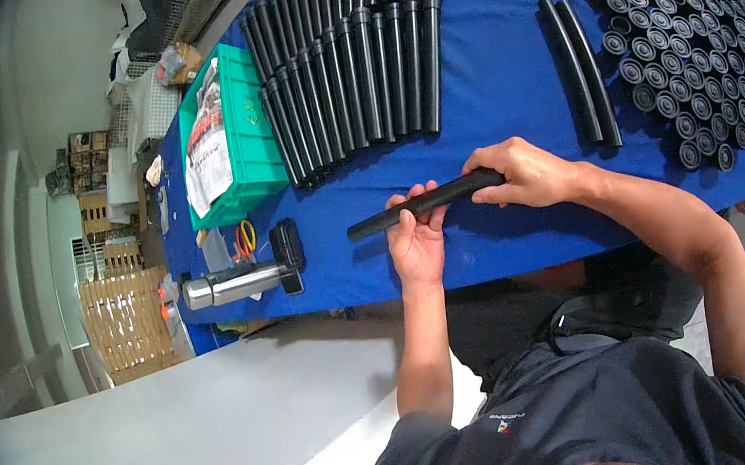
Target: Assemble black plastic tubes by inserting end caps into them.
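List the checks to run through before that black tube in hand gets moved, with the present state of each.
1. Left hand supports the black tube from below: ok.
2. Right hand grips its right end: ok.
3. Scissors away from both hands: ok, off to the left.
4. Two loose tubes apart from the stacked tubes: ok.
5. Inside of the held tube: cannot tell, not visible.
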`<state>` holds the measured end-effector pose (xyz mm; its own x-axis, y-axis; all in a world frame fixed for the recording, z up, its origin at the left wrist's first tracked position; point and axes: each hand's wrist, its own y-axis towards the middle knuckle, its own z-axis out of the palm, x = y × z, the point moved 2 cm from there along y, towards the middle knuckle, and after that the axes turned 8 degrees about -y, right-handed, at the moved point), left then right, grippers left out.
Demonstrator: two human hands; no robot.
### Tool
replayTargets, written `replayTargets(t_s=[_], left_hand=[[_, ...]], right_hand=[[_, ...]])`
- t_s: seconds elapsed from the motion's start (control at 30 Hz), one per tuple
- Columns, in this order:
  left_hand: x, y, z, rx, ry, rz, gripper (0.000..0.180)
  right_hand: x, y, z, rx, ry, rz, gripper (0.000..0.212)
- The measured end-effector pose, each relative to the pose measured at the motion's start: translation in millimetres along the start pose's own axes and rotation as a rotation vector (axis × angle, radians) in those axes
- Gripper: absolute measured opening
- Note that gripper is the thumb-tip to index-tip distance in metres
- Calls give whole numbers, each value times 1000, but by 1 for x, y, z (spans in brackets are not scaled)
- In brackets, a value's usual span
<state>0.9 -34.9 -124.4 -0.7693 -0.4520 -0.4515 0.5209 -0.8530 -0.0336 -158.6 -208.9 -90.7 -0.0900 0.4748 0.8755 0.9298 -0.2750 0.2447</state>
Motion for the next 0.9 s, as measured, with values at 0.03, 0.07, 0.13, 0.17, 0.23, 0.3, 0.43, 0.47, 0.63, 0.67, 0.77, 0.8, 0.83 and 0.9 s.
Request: replayTargets(t_s=[0.03,0.07,0.13,0.17,0.23,0.3,0.43,0.47,0.63,0.67,0.77,0.8,0.83,0.9], left_hand=[[-1,-1,0,-13,1,8,23],[-1,0,0,-9,-20,-5,22],[-2,3,3,-6,-44,-25,19],[-1,1,3,-9,-39,-15,19],[-1,0,4,-19,-35,-4,19],[0,0,-4,52,-26,-9,21],[1,0,-1,37,-22,-10,22],[1,-1,0,21,-26,-15,23],[4,-1,8,-31,-3,-5,23],[4,0,8,-52,5,-7,23],[0,4,-1,46,-46,-37,24],[-2,2,-3,64,2,-22,23],[-4,1,-2,59,-7,-19,23],[-2,1,0,-6,-34,-15,24]], right_hand=[[0,1,0,-2,0,-5,27],[1,1,1,-5,0,-11,27],[7,0,0,-19,14,10,27],[9,1,-1,-46,18,33,27],[11,-1,4,-55,48,34,27],[9,-1,4,-79,117,70,27],[9,-2,4,-78,162,109,26],[10,-2,3,-74,162,109,26],[9,-2,0,-161,-105,-101,26],[7,-2,1,-154,-103,-91,26],[9,-4,5,-162,-189,-147,27],[9,-3,6,-156,-169,-157,27],[9,1,5,-156,-150,-172,27],[9,1,-1,-136,-96,-119,28]])
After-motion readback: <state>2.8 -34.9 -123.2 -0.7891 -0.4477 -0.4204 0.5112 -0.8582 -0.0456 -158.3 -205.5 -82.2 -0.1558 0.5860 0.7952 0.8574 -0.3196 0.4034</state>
